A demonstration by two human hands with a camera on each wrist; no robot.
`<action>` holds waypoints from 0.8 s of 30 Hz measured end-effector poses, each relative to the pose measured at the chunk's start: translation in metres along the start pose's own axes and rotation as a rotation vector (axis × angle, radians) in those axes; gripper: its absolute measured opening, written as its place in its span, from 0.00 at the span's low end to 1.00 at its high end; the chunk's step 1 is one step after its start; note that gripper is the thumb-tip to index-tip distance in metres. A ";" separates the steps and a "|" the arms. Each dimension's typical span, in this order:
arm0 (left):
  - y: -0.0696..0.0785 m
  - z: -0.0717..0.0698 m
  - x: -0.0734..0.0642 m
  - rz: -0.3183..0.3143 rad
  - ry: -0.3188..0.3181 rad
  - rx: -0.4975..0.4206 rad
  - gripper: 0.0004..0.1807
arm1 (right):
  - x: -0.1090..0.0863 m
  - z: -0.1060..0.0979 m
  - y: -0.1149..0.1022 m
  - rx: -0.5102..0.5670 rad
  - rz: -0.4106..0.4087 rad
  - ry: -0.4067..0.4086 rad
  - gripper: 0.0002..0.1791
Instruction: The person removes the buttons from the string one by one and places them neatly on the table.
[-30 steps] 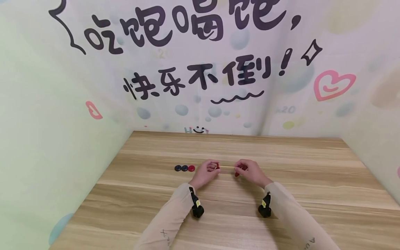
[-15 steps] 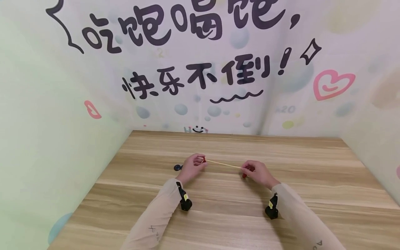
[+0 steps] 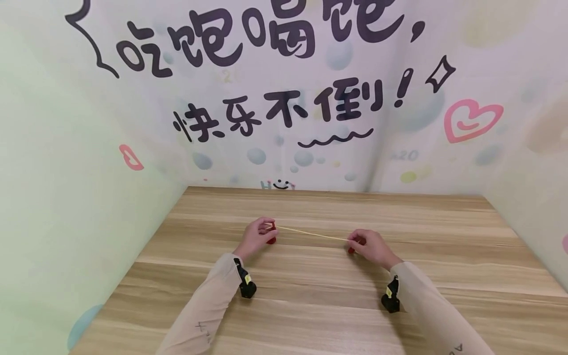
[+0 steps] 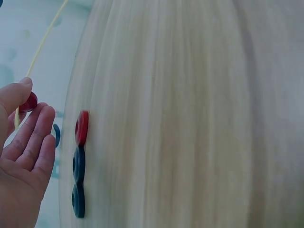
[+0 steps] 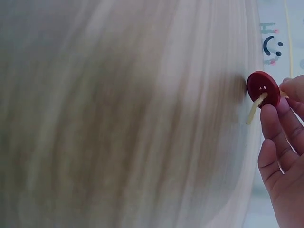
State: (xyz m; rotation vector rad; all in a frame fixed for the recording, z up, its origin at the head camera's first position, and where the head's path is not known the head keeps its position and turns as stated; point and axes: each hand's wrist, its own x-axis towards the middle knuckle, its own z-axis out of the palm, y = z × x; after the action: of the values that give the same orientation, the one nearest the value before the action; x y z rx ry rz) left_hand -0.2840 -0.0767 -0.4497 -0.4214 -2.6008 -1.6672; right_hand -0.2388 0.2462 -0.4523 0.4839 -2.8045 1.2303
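Note:
A pale yellow string (image 3: pixel 312 233) is stretched between the two hands, sloping slightly down to the right. My left hand (image 3: pixel 255 237) pinches a red button (image 4: pixel 29 103) with the string running past the thumb. At the other end my right hand (image 3: pixel 372 246) holds a second red button (image 5: pixel 263 89) between thumb and fingers; a short string end pokes out through one of its holes. Below the left hand, a row on the table has a red button (image 4: pixel 81 128) touching a dark blue button (image 4: pixel 79 164), then another dark blue button (image 4: pixel 78 200). In the head view the left hand hides the blue ones.
The wood-grain table (image 3: pixel 310 305) reaches back to a printed white cloth (image 3: pixel 284 148) with black lettering. Cloth walls also stand at the left and right. Each sleeve carries a small black wrist camera (image 3: pixel 247 287).
The left hand has moved left with its button, over the row on the table. My right hand has shifted slightly right. The visible stretch of string between them has grown longer.

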 end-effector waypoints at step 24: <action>-0.036 -0.063 -0.022 -0.067 0.045 0.215 0.19 | -0.001 0.001 0.001 -0.002 0.015 -0.007 0.03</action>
State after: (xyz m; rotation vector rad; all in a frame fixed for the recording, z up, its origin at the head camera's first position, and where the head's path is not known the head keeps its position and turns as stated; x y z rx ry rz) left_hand -0.2797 -0.1518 -0.4584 -0.2873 -2.7499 -1.3749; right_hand -0.2380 0.2467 -0.4536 0.4687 -2.8207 1.2309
